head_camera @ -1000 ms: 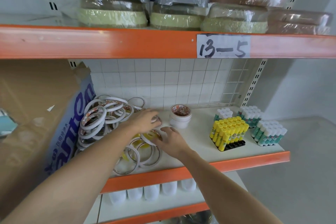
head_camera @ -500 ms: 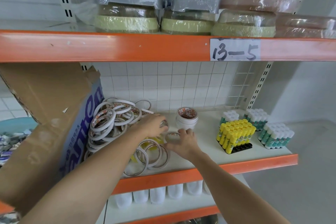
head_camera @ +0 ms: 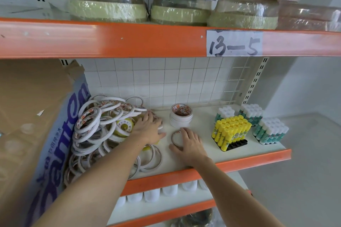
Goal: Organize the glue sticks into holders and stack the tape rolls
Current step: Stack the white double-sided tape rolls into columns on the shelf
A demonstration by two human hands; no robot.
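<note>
A loose heap of thin white tape rolls (head_camera: pixel 97 125) fills the left of the white shelf (head_camera: pixel 203 155). My left hand (head_camera: pixel 149 128) lies on the heap's right edge, fingers curled over a roll there. My right hand (head_camera: pixel 188 143) grips a single thin tape roll (head_camera: pixel 175 137) lying flat on the shelf. Behind it stands a short stack of tape rolls (head_camera: pixel 181 117). To the right, yellow glue sticks (head_camera: pixel 230 129) stand in a black holder (head_camera: pixel 235 144). Green glue sticks with white caps (head_camera: pixel 270 131) stand in blocks further right.
A torn cardboard box (head_camera: pixel 36 125) with blue lettering leans at the left. The orange beam (head_camera: pixel 110 40) of the upper shelf, labelled 13-5, hangs overhead with wrapped tape bundles (head_camera: pixel 107 9) on it. White containers (head_camera: pixel 153 194) line the shelf below.
My right hand has drawn one thin roll out of the heap and rightwards onto the bare shelf. My left hand stays on the heap's edge. The view has shifted slightly.
</note>
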